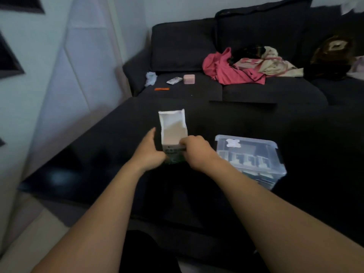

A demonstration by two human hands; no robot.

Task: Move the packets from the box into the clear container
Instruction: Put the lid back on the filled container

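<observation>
A small cardboard box (pixel 173 131) with a white inside and its lid flap up stands on the dark sofa seat; no packet shows in its visible interior. My left hand (pixel 150 149) grips its left side, thumb raised beside the wall. My right hand (pixel 197 150) has curled fingers at the box's front right edge, seemingly pinching the rim; what it holds is blurred. The clear container (pixel 250 160), lidless, sits to the right and holds several pale packets (pixel 244 159) standing in a row.
The dark sofa (pixel 256 119) extends back to its cushions. On it far off lie a pink garment pile (pixel 232 67), a small pink case (pixel 189 79), a white remote-like item (pixel 174 80), an orange strip (pixel 162 89) and a crumpled tissue (pixel 151 77). A white wall is left.
</observation>
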